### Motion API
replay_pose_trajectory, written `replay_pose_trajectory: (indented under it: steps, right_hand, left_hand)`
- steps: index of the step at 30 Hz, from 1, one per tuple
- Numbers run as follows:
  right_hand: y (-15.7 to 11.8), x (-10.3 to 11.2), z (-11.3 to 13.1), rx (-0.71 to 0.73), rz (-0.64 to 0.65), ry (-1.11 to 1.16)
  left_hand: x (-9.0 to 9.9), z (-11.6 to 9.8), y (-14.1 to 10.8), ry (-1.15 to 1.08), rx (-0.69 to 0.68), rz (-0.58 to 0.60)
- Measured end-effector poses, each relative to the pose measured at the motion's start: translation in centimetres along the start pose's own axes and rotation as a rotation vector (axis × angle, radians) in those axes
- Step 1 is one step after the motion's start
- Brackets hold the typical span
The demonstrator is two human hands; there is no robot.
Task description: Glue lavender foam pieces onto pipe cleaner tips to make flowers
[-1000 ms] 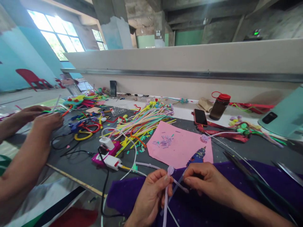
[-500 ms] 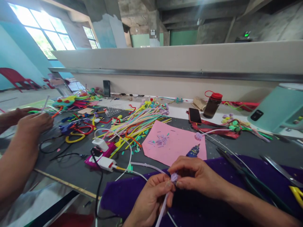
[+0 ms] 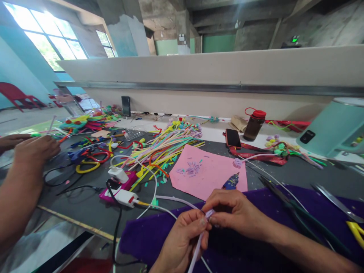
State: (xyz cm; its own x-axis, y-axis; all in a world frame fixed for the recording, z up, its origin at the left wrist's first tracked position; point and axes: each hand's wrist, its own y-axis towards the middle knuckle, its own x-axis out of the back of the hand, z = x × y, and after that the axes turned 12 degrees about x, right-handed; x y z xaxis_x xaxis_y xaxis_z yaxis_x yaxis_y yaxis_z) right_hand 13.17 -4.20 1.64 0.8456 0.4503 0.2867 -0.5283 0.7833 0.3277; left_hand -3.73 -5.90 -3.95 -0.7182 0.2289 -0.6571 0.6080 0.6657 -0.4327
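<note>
Head, left hand: pinching lilac stem, near pink sheet
Right hand: pinching its top
Stem: pinching too hard could kink it

The lilac stem looks matt, the purple cloth dull, the yellow-handled blade glossy metal.

Lilac piece b/w L hand & R hand: mostly covered by fingers, can't tell exact shape. Lilac stem: lower end cut off @ btm edge. Glue gun: back end hidden behind R hand. Co-worker's far hand: partly behind near hand. Yellow-handled scissors & teal jug: cut @ R edge. Lanyard print: too small to read.
</note>
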Motion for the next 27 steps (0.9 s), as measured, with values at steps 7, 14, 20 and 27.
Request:
replay_pose_trajectory:
  steps: [7, 14, 20, 27]
  right_hand:
    - [0.0, -0.1, 0.2, -0.025, 0.01, -0.015]
    - [-0.9, -0.4, 0.8, 0.014, 0.047, -0.109]
    - [-1.1, 0.0, 2.5, 0.186, 0.028, -0.224]
    - [-3.1, 2.3, 6.9, 0.163, 0.127, -0.134]
  left_hand:
    - [0.1, 0.0, -0.1, 0.012, 0.002, -0.022]
    - [-0.3, 0.7, -0.7, 0.063, -0.012, -0.024]
    - [-0.1, 0.0, -1.5, 0.084, -0.003, -0.038]
    - [0.7, -3.3, -2.0, -0.068, -0.226, -0.223]
